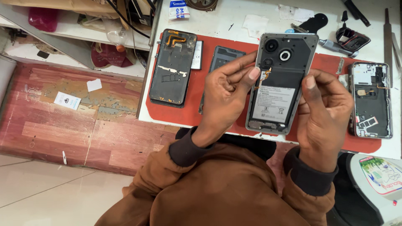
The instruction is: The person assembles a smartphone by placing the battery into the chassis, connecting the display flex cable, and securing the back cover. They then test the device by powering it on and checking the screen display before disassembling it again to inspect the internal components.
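Red matting (197,109) covers the white bench (234,16) beyond the person's brown sleeves, and every part lies on it.

Nearest the viewer, the right hand (324,111) grips the opened phone (281,83) by its right edge, thumb laid on the frame, fingers curled behind it. The phone stands tilted off the mat, back cover off, battery label facing up.

Left of that thumb, the left hand (228,90) pinches thumb against forefinger at the orange flex cable (264,75) (just above the battery, under the camera rings).

Hazard: judged from this grip, a sideways tug could tear the flex or lift its connector. A slackened right-hand hold could let the phone slide onto the mat edge.

Beyond the left fingers lies a second opened chassis (173,67); a third opened phone (370,100) sits right of the right hand. Farther off, a file (387,37) rests on the bench.
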